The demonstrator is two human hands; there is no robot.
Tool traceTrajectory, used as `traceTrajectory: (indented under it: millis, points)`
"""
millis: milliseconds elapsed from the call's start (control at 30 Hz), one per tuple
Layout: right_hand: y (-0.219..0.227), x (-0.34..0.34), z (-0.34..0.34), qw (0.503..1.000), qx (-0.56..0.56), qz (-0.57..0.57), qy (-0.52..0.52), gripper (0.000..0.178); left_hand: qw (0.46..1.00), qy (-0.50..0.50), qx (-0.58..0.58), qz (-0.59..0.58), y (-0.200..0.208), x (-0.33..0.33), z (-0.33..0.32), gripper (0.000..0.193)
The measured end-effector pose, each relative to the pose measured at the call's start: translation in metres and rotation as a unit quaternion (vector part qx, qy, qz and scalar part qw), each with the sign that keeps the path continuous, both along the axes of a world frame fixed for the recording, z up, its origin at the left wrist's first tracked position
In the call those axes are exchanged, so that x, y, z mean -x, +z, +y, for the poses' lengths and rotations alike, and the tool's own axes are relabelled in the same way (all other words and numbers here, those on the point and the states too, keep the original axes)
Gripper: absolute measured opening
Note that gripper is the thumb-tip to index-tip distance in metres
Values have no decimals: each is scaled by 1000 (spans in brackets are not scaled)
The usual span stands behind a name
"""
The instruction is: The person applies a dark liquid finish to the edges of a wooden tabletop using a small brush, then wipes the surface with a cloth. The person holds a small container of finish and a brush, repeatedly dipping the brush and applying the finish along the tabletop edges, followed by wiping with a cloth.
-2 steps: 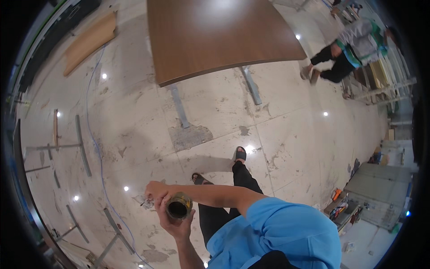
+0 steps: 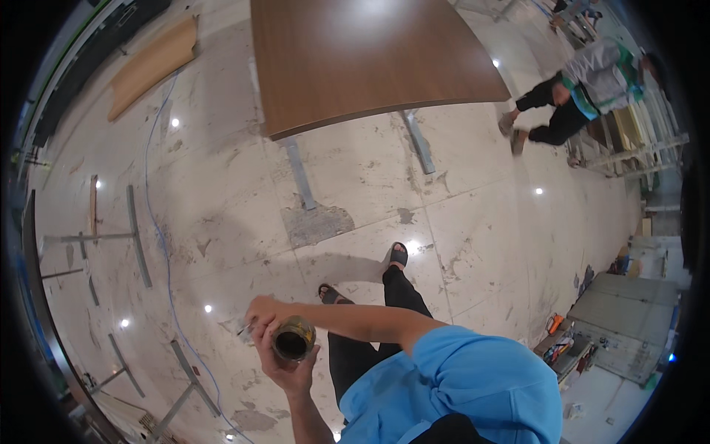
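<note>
My left hand [image 2: 285, 370] is wrapped round a small open can [image 2: 302, 327] with yellowish marks on its side and a dark inside. The can's mouth faces up toward me. My right arm reaches across my body to the left, and my right hand [image 2: 262, 309] is closed just beyond the can, close against the left fingers. A thin bit of something [image 2: 245, 328] shows beside the right fingers, too small and blurred to name.
A brown wooden tabletop [image 2: 370, 74] stands ahead on grey metal legs. Metal frames [image 2: 138, 237] and a blue cable [image 2: 164, 251] lie on the worn tile floor at left. Another person [image 2: 584, 89] bends by metal frames at far right. Tools [image 2: 566, 344] lie at lower right.
My right hand has shifted slightly right and up, nearer the can. The left hand keeps its hold on the can. The view has shifted a little.
</note>
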State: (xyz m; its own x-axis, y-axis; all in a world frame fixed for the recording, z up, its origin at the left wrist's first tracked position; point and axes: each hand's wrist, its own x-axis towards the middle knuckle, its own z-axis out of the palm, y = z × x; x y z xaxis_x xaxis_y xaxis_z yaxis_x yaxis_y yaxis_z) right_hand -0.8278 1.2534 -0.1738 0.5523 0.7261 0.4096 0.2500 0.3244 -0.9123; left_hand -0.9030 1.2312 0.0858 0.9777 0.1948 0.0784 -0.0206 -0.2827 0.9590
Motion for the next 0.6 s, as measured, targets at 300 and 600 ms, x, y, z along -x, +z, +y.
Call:
traceTrajectory:
  millis: [300, 600]
  points:
    - [148, -208, -400, 799, 229, 150, -536, 16, 999, -31, 35, 16, -8, -69, 33, 76]
    - [193, -413, -414, 585, 365, -249, -680, 17, 991, -110, 71, 20, -6, -166, -7, 73]
